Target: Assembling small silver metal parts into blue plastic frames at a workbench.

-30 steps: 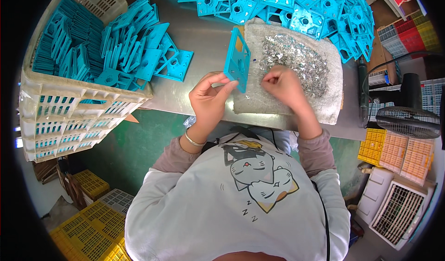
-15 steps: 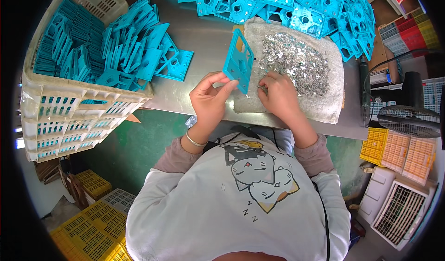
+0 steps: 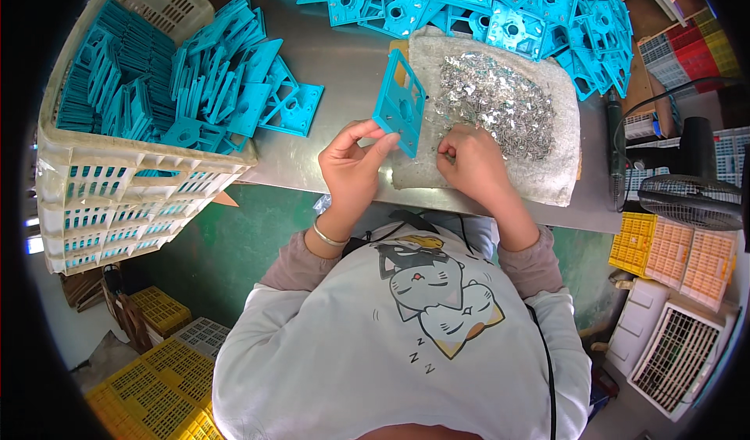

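Note:
Between thumb and fingers, my left hand pinches the lower corner of a turquoise plastic plate. The plate stands tilted on edge, with a round hole and a larger opening in it. My right hand is closed, its fingers curled together over the near edge of a pale cloth; whatever they hold, if anything, is hidden. Just beyond it, a heap of small shiny metal pieces is spread on the cloth.
Turquoise plates are piled at the back. A white crate on the left holds more, with loose plates beside it on the metal table. At the right stand a black fan and a black-handled tool.
My right hand has shifted very slightly, its fingers curled a little more. My left hand and the plate have hardly moved.

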Demonstrator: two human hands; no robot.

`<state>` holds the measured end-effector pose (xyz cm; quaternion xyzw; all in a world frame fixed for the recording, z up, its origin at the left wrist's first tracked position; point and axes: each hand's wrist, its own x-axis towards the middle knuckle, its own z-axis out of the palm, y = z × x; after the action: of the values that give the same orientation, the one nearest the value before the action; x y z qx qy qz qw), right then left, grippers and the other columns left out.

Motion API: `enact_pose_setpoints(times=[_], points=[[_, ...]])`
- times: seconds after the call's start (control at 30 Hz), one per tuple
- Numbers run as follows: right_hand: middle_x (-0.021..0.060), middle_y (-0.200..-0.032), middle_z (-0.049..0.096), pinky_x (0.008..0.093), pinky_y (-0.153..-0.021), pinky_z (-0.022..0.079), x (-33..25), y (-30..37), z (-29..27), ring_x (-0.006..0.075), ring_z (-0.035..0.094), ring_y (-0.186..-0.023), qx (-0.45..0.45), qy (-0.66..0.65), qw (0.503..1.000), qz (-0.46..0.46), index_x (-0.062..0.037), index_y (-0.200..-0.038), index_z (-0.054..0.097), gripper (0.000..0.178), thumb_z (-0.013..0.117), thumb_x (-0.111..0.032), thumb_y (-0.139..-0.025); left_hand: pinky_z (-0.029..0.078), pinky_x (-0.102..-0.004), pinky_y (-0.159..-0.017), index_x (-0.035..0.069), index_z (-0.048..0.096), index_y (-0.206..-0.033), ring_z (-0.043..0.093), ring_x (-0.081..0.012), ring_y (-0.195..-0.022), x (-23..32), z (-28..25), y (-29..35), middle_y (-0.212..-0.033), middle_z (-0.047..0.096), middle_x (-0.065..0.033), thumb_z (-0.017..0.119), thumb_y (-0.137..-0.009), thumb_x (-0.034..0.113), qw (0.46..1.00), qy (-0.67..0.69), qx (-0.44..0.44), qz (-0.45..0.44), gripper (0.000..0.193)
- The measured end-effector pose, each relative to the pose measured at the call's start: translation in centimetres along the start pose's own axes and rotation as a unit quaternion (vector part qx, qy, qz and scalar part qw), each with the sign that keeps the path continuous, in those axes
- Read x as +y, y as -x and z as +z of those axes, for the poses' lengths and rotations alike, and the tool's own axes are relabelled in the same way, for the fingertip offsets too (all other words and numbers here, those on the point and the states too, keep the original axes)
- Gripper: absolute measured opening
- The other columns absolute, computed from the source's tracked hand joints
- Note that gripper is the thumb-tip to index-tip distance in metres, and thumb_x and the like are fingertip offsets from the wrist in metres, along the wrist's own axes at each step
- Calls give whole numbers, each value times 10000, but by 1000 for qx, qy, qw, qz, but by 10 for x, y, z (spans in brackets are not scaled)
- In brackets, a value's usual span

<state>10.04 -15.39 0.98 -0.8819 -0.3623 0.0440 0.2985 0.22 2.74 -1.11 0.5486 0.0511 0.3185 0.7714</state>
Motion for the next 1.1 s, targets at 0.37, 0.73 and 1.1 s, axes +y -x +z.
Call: enact_pose_setpoints(times=[0.37,0.73,1.1], points=[[140,-797,665,460,-694,552,-8,5,3,361,683,-748,-26,49,998,22,-16,-742,715,80,711,-96,-751,580,-290,-849,-38,704,-1118,678,-144,-956,-2,-5,0,-1044,709,-103,748,-833,-141,1000,-5,3,-1,306],[133,-868,666,451,-716,552,-12,0,20,352,678,-781,45,126,991,-22,-15,-802,717,97,723,-97,-751,591,-302,-854,-53,693,-1121,685,-154,-953,-3,-3,3,-1045,709,-112,735,-835,-153,1000,5,-1,-3,306],[93,-815,665,350,-558,496,-40,-7,-19,233,637,-645,115,-166,978,-40,-37,-860,744,83,757,-53,-779,633,-343,-846,-68,681,-1119,702,-191,-957,4,5,6,-1044,705,-124,716,-852,-149,998,50,-20,-26,282]])
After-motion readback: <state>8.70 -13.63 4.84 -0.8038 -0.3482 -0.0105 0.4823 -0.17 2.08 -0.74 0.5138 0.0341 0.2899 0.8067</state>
